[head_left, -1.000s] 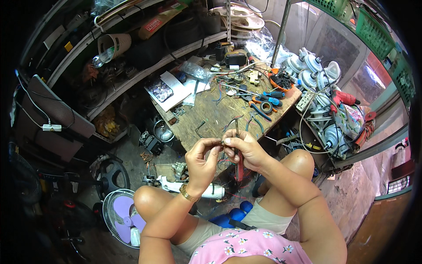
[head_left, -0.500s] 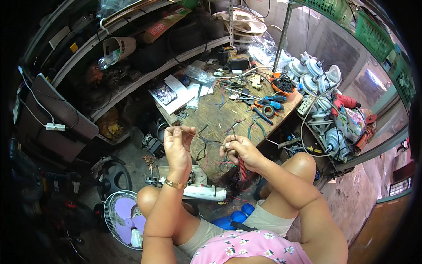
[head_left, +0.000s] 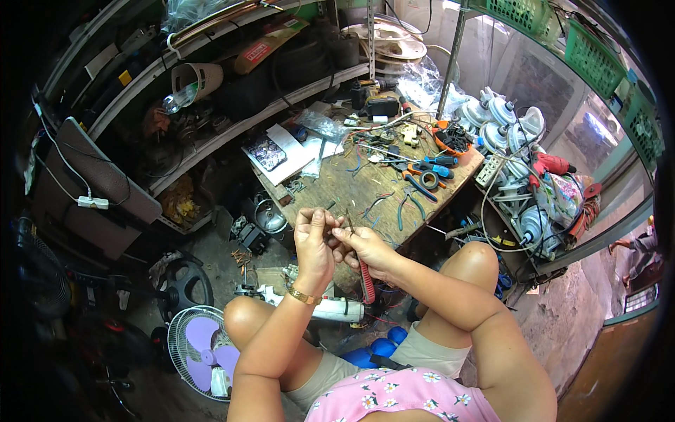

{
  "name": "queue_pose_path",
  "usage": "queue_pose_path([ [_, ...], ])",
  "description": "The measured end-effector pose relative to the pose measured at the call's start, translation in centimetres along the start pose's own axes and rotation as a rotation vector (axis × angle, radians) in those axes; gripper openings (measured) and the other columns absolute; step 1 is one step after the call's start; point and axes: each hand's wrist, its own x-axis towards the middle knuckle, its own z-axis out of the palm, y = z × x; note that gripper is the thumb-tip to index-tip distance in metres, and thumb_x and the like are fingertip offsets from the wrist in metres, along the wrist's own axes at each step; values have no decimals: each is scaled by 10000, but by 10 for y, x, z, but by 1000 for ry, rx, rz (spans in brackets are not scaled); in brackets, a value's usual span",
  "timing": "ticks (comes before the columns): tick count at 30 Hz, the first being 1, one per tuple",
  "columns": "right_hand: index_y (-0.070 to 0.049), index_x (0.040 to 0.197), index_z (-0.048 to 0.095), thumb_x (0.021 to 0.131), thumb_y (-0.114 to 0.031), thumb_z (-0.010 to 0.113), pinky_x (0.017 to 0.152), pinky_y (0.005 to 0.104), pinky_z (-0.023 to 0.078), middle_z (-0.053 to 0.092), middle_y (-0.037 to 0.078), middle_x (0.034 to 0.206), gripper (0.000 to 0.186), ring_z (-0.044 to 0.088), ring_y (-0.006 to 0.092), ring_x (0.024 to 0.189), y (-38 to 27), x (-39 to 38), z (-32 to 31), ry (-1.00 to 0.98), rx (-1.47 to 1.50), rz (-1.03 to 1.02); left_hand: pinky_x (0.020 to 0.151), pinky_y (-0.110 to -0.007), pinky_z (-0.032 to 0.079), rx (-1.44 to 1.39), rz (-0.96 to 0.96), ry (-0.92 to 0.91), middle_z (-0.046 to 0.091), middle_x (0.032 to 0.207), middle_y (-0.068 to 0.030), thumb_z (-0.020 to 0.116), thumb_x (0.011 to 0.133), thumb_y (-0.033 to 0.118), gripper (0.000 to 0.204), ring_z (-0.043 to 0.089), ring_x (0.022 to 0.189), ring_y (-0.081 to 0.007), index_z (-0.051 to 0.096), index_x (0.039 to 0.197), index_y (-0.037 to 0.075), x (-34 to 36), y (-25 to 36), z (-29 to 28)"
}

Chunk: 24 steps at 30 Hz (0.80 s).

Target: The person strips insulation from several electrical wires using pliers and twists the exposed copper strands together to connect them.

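My left hand (head_left: 314,243), a gold-coloured watch on its wrist, is closed in a pinch, its fingertips against those of my right hand. A thin dark wire is pinched there, mostly hidden by the fingers. My right hand (head_left: 367,250) is closed round pliers with a red ribbed handle (head_left: 367,283). Their dark narrow tip points up between my hands, and the handle hangs below my palm. Both hands are above the near edge of the wooden worktable (head_left: 334,193). Blue-and-black pliers (head_left: 410,209) lie beyond my right hand.
Screwdrivers (head_left: 437,165), a tape roll (head_left: 429,179), an orange bowl of small parts (head_left: 453,137) and a phone (head_left: 267,152) lie on the table. White fan motors (head_left: 496,130) are piled at right. A purple-bladed fan (head_left: 205,355) stands at lower left; a white tubular part (head_left: 341,309) lies below my hands.
My hands have come together; before, they were apart with the wire stretched between them. The left hand moved right, the right hand slightly left, and the red handle shows more.
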Motion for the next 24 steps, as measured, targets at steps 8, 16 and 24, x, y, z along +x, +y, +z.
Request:
queue_pose_path([
  [8,-99,802,499,907,-282,536,364,183,296,484,-21,576,214,396,49,410,21,-1,4,33,1,-153,618,-257,451,-168,-131,104,453,682,1,434,963,222,127,498,610,-117,450,899,114,9,4,-8],
  [16,-106,776,480,914,-246,534,413,185,306,479,-45,645,203,408,31,481,7,-10,11,-193,-200,-132,368,-173,180,295,233,136,357,600,55,472,947,171,137,257,456,-14,417,831,124,44,26,-6],
  [24,-21,837,542,889,-294,542,609,356,417,535,126,683,278,519,208,640,27,-56,-24,-643,-948,-189,384,-180,238,228,387,433,373,613,56,459,950,197,129,300,486,-27,446,846,123,107,107,-92],
])
